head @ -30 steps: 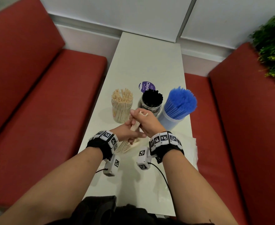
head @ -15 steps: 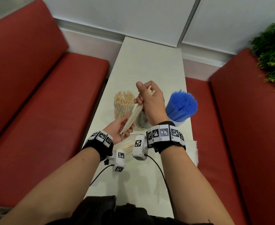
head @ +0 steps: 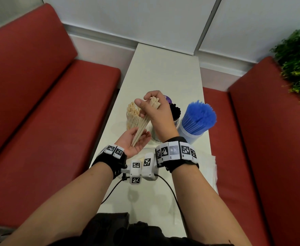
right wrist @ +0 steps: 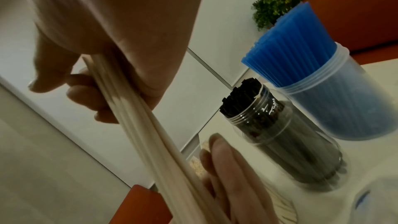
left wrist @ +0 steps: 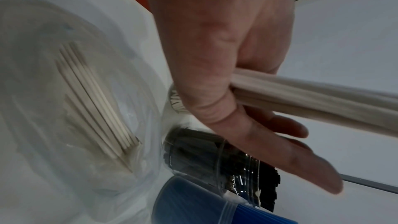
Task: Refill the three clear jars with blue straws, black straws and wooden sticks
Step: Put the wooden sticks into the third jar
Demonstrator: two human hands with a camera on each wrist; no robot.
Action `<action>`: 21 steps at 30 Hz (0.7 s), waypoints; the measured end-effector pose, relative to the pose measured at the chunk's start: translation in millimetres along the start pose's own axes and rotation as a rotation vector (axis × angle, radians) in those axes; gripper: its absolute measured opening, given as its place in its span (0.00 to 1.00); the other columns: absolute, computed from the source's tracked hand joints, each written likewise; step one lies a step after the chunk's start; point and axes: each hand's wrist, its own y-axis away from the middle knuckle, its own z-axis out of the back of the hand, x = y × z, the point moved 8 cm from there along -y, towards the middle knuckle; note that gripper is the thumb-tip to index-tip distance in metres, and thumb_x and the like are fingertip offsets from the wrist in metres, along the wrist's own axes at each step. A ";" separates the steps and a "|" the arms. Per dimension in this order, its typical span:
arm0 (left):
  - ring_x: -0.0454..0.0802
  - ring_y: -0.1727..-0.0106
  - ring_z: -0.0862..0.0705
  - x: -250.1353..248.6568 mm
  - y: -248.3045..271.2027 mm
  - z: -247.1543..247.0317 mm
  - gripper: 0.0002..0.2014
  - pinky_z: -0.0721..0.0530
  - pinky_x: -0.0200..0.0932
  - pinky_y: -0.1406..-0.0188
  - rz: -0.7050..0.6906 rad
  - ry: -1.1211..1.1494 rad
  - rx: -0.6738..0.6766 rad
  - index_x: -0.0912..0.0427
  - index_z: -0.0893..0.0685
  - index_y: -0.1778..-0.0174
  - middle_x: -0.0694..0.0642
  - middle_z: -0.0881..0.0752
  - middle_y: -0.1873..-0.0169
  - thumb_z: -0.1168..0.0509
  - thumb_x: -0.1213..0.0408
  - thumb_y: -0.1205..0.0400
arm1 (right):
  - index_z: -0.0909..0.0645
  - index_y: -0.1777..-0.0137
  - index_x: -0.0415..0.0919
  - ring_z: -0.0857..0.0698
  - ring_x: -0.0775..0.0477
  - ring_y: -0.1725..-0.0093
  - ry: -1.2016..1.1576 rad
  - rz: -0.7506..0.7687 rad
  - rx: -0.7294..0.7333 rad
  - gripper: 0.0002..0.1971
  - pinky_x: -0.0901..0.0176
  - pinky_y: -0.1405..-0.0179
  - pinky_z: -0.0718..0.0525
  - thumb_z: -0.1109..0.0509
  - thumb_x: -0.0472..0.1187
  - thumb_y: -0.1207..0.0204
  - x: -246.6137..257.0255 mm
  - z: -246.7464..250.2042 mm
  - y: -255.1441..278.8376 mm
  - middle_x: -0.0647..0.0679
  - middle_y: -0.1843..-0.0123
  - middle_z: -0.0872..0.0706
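Right hand (head: 157,110) grips bundle of wooden sticks (head: 142,127) above tabletop (head: 163,75), tilted; lower ends rest in flat, relaxed left hand (head: 134,142). Behind: wooden-stick jar (head: 133,115), black-straw jar (head: 175,112), blue-straw jar (head: 197,121) in row.

far table (head: 165,68): open | stick jar (head: 133,119) mouth: crowded | blue straws (head: 198,118): block right

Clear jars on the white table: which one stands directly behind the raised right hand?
The middle clear jar of black straws, between the wooden-stick jar and blue-straw jar.
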 end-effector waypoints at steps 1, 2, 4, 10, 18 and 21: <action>0.57 0.66 0.07 -0.1 1.7 0.6 0.24 0.09 0.47 0.72 0.007 -0.002 -0.003 0.72 0.13 0.68 0.66 0.10 0.66 0.39 0.59 0.11 | 0.20 0.55 0.49 0.20 0.48 0.71 -0.019 -0.014 0.019 0.12 0.57 0.66 0.18 0.18 0.42 0.27 -2.8 -1.0 0.2 0.51 0.69 0.19; 0.56 0.66 0.08 0.5 3.1 1.1 0.23 0.08 0.47 0.72 0.019 -0.002 -0.002 0.71 0.14 0.67 0.65 0.11 0.67 0.39 0.58 0.11 | 0.20 0.56 0.47 0.20 0.49 0.71 -0.033 -0.026 0.042 0.11 0.58 0.67 0.18 0.18 0.42 0.27 -5.6 -2.2 0.1 0.50 0.70 0.19; 0.53 0.67 0.09 3.4 5.0 2.4 0.23 0.08 0.46 0.71 0.062 0.003 0.010 0.69 0.15 0.67 0.61 0.12 0.69 0.39 0.56 0.12 | 0.18 0.59 0.45 0.22 0.49 0.72 -0.042 -0.048 0.087 0.10 0.59 0.68 0.19 0.18 0.42 0.27 -11.3 -5.0 0.7 0.48 0.72 0.21; 0.43 0.79 0.20 15.4 4.6 14.5 0.17 0.27 0.30 0.89 0.221 -0.171 -0.017 0.57 0.19 0.66 0.52 0.19 0.72 0.37 0.51 0.14 | 0.17 0.62 0.43 0.21 0.49 0.71 -0.012 -0.106 0.142 0.12 0.59 0.64 0.18 0.20 0.48 0.27 -26.0 -7.7 3.3 0.48 0.73 0.21; 0.44 0.81 0.20 20.6 -2.8 23.3 0.14 0.28 0.31 0.92 0.333 -0.281 0.012 0.57 0.18 0.71 0.51 0.19 0.75 0.28 0.54 0.24 | 0.18 0.64 0.36 0.17 0.46 0.66 0.100 -0.146 0.278 0.18 0.54 0.57 0.16 0.18 0.50 0.28 -29.0 -12.8 5.0 0.42 0.69 0.16; 0.44 0.81 0.20 25.6 -2.4 25.6 0.14 0.27 0.32 0.92 0.374 -0.356 0.036 0.57 0.19 0.73 0.51 0.20 0.78 0.27 0.55 0.25 | 0.19 0.67 0.40 0.15 0.44 0.64 0.149 -0.218 0.392 0.18 0.46 0.49 0.16 0.18 0.51 0.27 -35.9 -18.4 12.7 0.41 0.68 0.15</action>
